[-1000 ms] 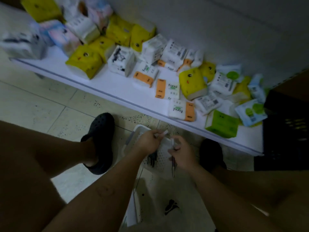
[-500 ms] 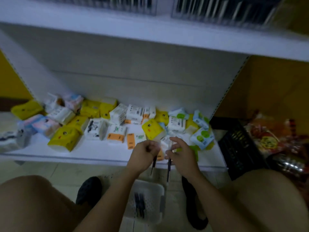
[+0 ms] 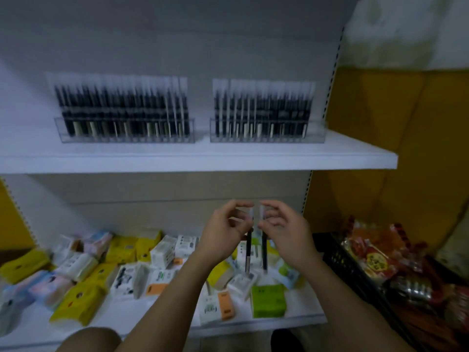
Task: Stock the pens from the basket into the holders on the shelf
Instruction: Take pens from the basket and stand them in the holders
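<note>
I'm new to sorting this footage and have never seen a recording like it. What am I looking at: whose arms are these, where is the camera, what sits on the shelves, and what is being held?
There is no machine here. These are a person's two bare arms, filmed by one wide-angle camera worn on the head, looking forward and down. The left hand pinches a slim black pen with a clear cap near its top. The right hand pinches a second black pen the same way, and both pens hang downward. On the upper white shelf stand two clear plastic racks lined with dark pens: the left holder and the right holder. The lower white shelf carries small soft packs, probably tissues, in yellow, white and green. At the right, a black plastic crate sits beside red snack packets.
</note>
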`<state>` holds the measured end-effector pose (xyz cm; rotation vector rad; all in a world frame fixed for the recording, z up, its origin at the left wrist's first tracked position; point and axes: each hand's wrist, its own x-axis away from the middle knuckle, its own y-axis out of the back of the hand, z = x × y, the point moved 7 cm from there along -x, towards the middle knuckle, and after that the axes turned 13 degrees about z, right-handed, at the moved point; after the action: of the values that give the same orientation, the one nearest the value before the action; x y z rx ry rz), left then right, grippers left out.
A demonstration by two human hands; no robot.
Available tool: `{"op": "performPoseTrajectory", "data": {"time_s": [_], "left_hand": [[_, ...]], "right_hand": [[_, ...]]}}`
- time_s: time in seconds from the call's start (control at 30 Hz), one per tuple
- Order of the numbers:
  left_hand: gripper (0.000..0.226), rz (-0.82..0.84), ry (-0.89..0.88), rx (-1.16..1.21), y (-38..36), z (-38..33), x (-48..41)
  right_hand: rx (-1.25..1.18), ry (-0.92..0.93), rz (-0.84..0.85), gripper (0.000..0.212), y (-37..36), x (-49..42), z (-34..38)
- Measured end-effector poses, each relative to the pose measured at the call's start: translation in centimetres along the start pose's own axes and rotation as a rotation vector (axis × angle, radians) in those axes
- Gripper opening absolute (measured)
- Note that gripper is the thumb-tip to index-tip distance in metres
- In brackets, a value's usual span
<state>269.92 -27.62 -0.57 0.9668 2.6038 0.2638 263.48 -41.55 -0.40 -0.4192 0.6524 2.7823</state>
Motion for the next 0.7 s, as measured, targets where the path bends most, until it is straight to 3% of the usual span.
{"op": "performPoseTrajectory", "data": {"time_s": [0.4, 0.7], "left_hand": [[0.028, 0.006, -0.301, -0.291, -1.8, -17.9, -7.2], [0.021, -0.046, -0.409, -0.485, -3.2, -25.5, -13.8]], "right_hand": [[0.106, 0.252, -0.185, 0.036, 13.7, -2.9, 12.1], [0.024, 0.320, -0.303, 0.039, 21.4, -6.9, 13.5]]}}
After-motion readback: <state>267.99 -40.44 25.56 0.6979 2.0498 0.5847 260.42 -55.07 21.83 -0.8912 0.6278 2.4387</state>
